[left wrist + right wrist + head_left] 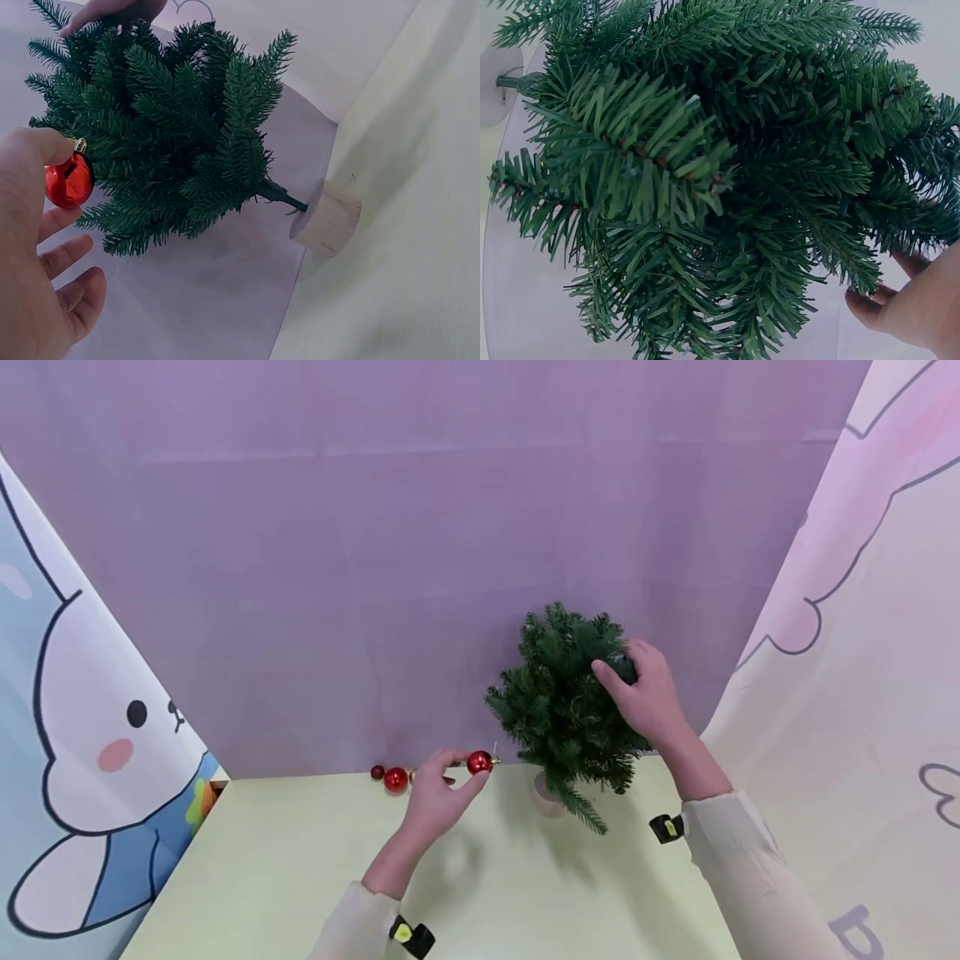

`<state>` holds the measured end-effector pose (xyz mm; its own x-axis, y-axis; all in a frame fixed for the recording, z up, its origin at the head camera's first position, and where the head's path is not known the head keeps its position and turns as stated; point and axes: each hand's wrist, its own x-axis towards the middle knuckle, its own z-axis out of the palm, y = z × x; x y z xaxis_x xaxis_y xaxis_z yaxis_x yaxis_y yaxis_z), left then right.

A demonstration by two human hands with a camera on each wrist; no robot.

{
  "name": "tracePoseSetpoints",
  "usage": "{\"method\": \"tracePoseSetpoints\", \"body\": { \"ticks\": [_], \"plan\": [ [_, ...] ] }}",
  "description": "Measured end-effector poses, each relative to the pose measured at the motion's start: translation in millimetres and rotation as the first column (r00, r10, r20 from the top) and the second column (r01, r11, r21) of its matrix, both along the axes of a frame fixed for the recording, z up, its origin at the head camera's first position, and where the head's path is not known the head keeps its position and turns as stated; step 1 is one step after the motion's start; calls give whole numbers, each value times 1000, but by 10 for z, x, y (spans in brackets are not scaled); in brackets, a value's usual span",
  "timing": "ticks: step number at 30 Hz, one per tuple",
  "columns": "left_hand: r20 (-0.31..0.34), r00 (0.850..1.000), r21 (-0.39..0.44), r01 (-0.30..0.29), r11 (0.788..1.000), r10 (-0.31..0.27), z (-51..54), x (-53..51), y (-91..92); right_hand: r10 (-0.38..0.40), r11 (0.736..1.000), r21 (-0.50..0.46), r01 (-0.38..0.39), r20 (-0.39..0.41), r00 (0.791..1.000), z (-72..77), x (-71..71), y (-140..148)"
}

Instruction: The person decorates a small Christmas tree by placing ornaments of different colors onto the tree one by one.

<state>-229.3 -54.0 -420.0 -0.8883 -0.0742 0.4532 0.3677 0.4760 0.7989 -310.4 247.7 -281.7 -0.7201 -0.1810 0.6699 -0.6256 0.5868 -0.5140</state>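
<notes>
Head view: the left hand (pixel 437 797), at lower centre, pinches a red ball (pixel 479 762) between thumb and forefinger; the ball's gold cap faces right, towards the green tree (pixel 558 710). The tree stands right of centre on its round base (pixel 547 797), set on the pale counter (pixel 262 868). The right hand (pixel 647 693) is at the tree's upper right, thumb and fingers spread about the foliage. Left of the left hand, near the counter's back edge, lie a second red ball (pixel 395 779) and, at its left, a smaller dark red ball (pixel 377 772). A purple backdrop (pixel 300 568) fills the upper centre; a panel with a cartoon figure (pixel 90 718) occupies the left side.

Left wrist view: the pinched ball appears at the left edge, in front of the branches — contact with them cannot be determined. The remaining three fingers of that hand are loosely bent, below the ball. The wooden base sits right of centre, joined to the tree by a short stem (pixel 281 196). Part of the right hand shows at upper left.

Right wrist view: foliage fills most of the frame. The right hand enters at lower right, its fingertips among the needles — whether they grip a branch cannot be told.
</notes>
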Motion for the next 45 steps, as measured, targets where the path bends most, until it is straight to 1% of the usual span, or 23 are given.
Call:
{"method": "tracePoseSetpoints", "body": {
  "ticks": [3,5,8,10,13,15,16,17,18,19,21,22,23,24,26,28,30,34,36,38,41,43,45],
  "plan": [
    [7,1000,15,12,1000,-12,-21,8,28,-12,1000,-24,10,-61,998,-13,86,3],
    [10,1000,23,19,1000,-19,-24,10,44,-43,998,-56,36,-128,991,6,191,-29],
    [10,1000,30,24,999,-25,-16,1,60,-102,989,-130,71,-251,963,61,391,-126],
    [3,1000,33,26,999,-26,-4,-8,64,-143,979,-185,81,-353,925,100,520,-221],
    [-12,999,39,34,999,-34,8,-26,65,-177,965,-259,46,-513,840,139,689,-379],
    [-22,999,37,41,998,-40,9,-41,66,-152,964,-267,-19,-604,783,133,790,-487],
    [-29,999,37,40,999,-39,11,-51,62,-110,968,-243,-62,-634,766,129,835,-547],
    [-33,999,38,39,999,-37,16,-58,60,-59,974,-205,-100,-649,759,122,879,-607],
    [-40,998,36,40,999,-39,22,-61,60,1,980,-155,-128,-631,775,102,929,-659],
    [-42,998,37,41,998,-40,29,-69,63,66,984,-93,-150,-595,801,79,968,-709],
    [-52,998,49,49,998,-46,51,-86,70,155,987,41,-154,-465,872,49,1028,-792],
    [-58,997,56,58,997,-54,61,-93,73,173,984,102,-145,-381,908,38,1044,-829],
    [-66,996,63,68,996,-63,71,-98,74,174,979,158,-131,-302,937,34,1050,-862],
    [-74,995,71,78,994,-73,75,-103,71,166,970,211,-118,-227,960,36,1045,-893],
    [-88,992,79,98,992,-91,67,-100,59,154,951,288,-114,-119,981,60,1017,-951],
    [-110,989,82,112,990,-102,55,-79,34,149,929,347,-126,-41,988,90,974,-1012],
    [-140,985,74,115,991,-104,46,-57,3,150,900,411,-145,20,989,127,925,-1066],
    [-211,970,58,135,989,-120,42,-42,-16,121,821,544,-173,130,984,183,835,-1117],
    [-239,961,55,152,987,-135,58,-21,-9,103,782,592,-194,184,978,194,803,-1125],
    [-269,950,54,176,983,-156,124,46,16,87,751,624,-215,230,969,193,782,-1128],
    [-300,936,54,207,977,-182,225,141,58,74,724,645,-244,279,957,174,772,-1119],
    [-316,929,48,217,975,-191,278,191,85,67,719,648,-251,295,953,145,772,-1108],
    [-322,927,49,222,974,-195,280,195,100,70,721,646,-251,293,954,112,774,-1095]
  ]
}}
